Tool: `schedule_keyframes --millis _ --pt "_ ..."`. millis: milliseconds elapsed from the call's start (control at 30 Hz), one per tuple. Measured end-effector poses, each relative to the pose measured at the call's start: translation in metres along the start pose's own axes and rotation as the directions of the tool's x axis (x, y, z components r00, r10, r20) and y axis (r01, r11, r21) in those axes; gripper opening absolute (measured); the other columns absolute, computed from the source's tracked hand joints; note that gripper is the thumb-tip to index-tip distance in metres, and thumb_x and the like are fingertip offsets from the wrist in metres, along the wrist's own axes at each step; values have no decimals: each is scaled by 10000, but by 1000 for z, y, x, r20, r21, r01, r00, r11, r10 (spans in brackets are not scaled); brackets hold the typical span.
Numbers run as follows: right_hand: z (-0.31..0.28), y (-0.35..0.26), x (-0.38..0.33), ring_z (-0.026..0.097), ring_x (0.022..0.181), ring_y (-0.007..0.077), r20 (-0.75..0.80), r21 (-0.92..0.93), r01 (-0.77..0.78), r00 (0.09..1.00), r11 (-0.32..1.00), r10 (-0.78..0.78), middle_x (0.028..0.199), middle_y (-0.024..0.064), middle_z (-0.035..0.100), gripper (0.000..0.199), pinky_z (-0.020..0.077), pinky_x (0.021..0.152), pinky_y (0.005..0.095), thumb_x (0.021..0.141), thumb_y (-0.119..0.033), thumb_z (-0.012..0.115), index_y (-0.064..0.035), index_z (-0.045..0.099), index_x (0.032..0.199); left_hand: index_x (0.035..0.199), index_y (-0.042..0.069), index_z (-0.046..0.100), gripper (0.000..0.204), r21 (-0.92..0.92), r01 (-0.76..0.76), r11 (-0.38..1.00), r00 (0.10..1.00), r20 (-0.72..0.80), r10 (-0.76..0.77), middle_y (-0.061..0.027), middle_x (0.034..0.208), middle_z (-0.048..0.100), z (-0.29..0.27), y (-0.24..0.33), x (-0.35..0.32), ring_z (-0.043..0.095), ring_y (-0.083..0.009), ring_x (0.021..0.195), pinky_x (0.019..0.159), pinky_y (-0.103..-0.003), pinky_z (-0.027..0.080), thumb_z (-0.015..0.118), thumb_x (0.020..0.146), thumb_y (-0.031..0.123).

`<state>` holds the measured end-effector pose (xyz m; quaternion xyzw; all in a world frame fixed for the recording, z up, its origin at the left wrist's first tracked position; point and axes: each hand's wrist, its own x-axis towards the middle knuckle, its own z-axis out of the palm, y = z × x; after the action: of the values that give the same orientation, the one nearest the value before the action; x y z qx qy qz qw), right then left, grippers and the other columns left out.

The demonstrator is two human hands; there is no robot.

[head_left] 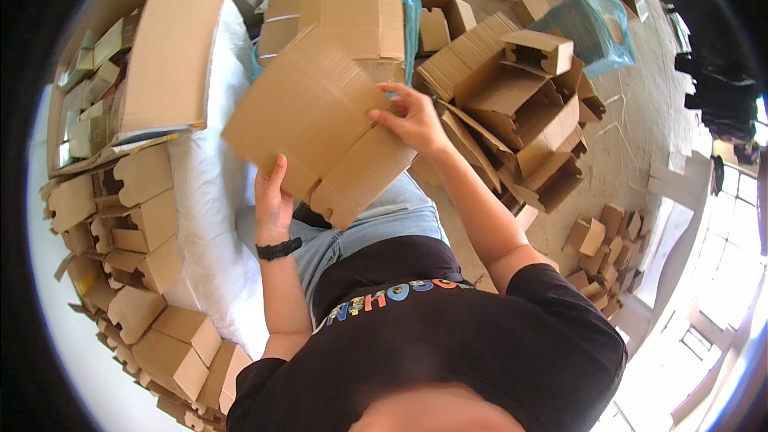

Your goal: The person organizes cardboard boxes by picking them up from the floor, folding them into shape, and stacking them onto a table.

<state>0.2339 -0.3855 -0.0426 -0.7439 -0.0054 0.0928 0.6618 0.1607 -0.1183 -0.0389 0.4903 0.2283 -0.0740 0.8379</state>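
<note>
A flat brown cardboard sheet (308, 112) with creases and notched flaps hangs tilted above my lap, held between both hands. My left hand (274, 202), with a black watch on its wrist, grips the lower left edge; the thumb lies on the near face and the other fingers are mostly hidden behind. At the upper right edge, my right hand (410, 118) pinches the cardboard between thumb and fingers. Just beyond the sheet stands a stack of flat cardboard (352, 20), partly wrapped in blue plastic.
Folded open boxes (520, 104) lie in a heap to the right, near a blue plastic-wrapped bundle (588, 28). Smaller boxes (608, 248) are piled farther right. On the left are a white plastic sack (212, 216), many stacked boxes (172, 344) and a large open carton (172, 40).
</note>
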Motion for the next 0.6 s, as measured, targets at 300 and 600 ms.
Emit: schedule_keyframes --millis 300,600 --pt "-11 28 151 631 865 248 -570 30 -42 820 999 52 1018 196 626 538 494 760 326 762 -155 739 26 498 1207 1286 12 435 396 109 -65 992 993 101 54 -147 1241 522 22 -2 19 537 -229 1136 987 -351 432 536 937 171" --pt "2 85 170 221 1381 252 142 -976 159 983 146 -119 1499 71 226 696 320 1068 399 819 -116 557 -352 290 1417 1212 11 518 327 354 -21 935 997 82 -8 -121 1177 586 8 -40 14 567 -200 1095 951 -314 442 580 910 121"
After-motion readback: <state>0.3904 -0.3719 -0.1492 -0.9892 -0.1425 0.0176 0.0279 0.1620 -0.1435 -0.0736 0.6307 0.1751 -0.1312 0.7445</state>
